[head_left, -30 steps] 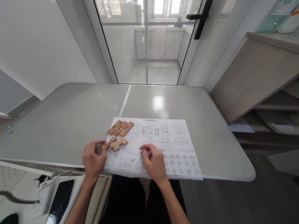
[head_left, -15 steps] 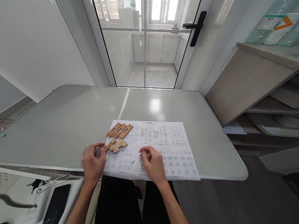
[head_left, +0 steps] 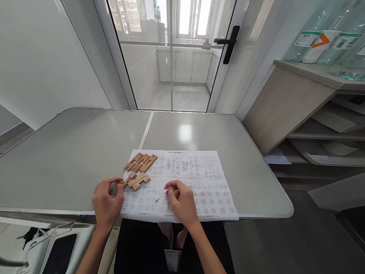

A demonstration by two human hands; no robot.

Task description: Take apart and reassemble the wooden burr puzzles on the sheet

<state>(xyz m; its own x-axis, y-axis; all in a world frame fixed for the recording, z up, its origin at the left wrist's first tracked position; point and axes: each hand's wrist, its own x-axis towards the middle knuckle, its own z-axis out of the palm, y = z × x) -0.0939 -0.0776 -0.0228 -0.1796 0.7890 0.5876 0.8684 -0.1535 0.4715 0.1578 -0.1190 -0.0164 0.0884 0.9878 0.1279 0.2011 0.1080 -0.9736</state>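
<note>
At the left edge of the printed paper sheet (head_left: 216, 187), my left hand (head_left: 108, 201) is bent in a pinch, thumb and index tips beside a small group of notched wooden puzzle pieces (head_left: 137, 181). What lies between those tips is too small to make out. Just behind that group, more wooden puzzle pieces (head_left: 140, 162), with slots cut in them, lie side by side on the sheet. My right hand (head_left: 181, 201) hovers over or rests on the paper, fingers loosely curled and tips apart, nothing visible in it. Between the hands lies a tiny white scrap (head_left: 158, 199).
The sheet lies on a grey table (head_left: 255, 186) whose front edge is near my lap. At lower left, a phone (head_left: 58, 256) rests on a white surface beside a cable. A shelf unit (head_left: 288, 99) with plastic bottles (head_left: 334, 43) stands right; a glass door (head_left: 188, 69) is behind.
My view has shifted slightly, so the table and hands appear a little further left and lower. Both hands keep almost the same pose, and the wooden pieces stay put on the sheet.
</note>
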